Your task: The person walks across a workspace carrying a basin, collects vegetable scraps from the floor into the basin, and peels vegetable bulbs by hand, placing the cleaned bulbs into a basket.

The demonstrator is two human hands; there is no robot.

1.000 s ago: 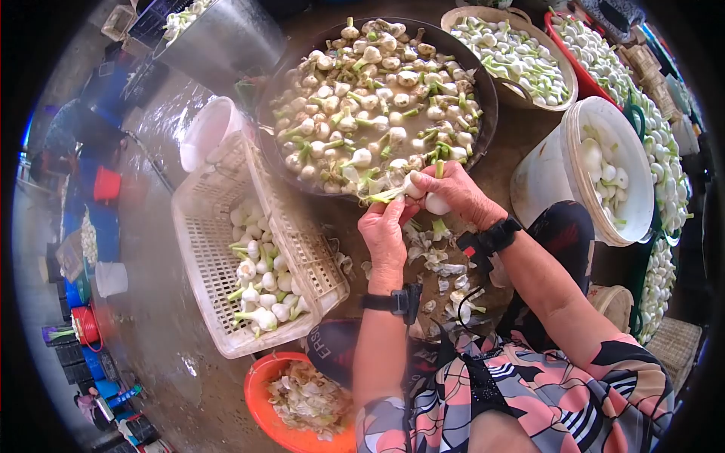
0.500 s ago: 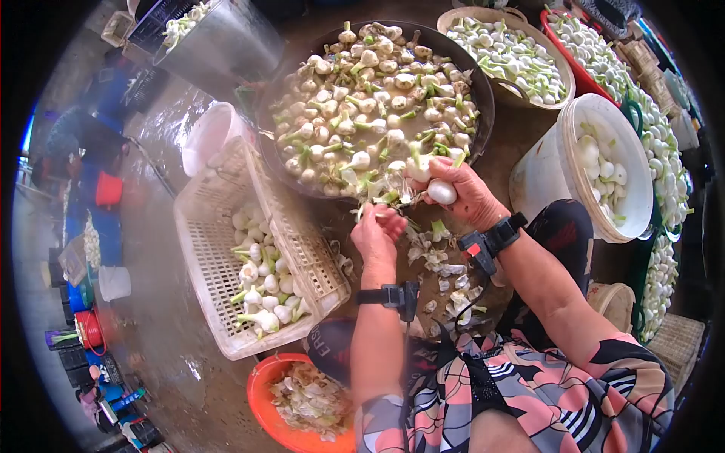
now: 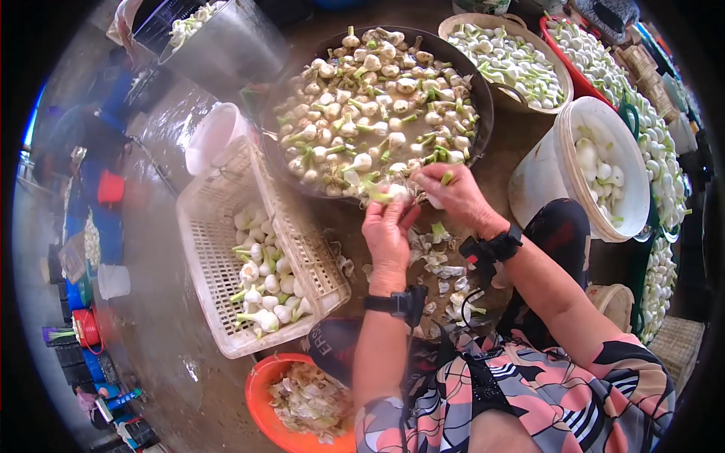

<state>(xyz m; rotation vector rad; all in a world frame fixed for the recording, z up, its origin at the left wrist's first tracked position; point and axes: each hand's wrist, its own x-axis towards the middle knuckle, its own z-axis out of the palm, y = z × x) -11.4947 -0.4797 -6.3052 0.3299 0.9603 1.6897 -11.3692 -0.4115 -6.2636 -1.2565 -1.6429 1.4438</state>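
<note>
White garlic bulb [image 3: 398,194], green neck attached, was pinched between the thumb and fingers of the left hand [image 3: 387,235]; that grip was nearly closed. The right hand [image 3: 457,198] was curled round a green stalk [image 3: 447,177], its fingers nearly closed too; blur and the fingers hid whether all of the pale shape under them was one bulb. Both hands were at the near rim of the dark basin [image 3: 487,124], which held bulbs in murky water.

Risk, as judged: the pinch was small and the bulb round and probably wet, so a sharp tug could have shot it into the basin or onto the floor [image 3: 155,302]. Skins pulled loose at that rim could have fallen into the water. Peelings [image 3: 445,269] lay below the hands; a dropped bulb could have picked up dirt there. Left of the basin, the plastic crate [image 3: 198,257] held whiter bulbs; its near side wall could have caught a low wrist.
</note>
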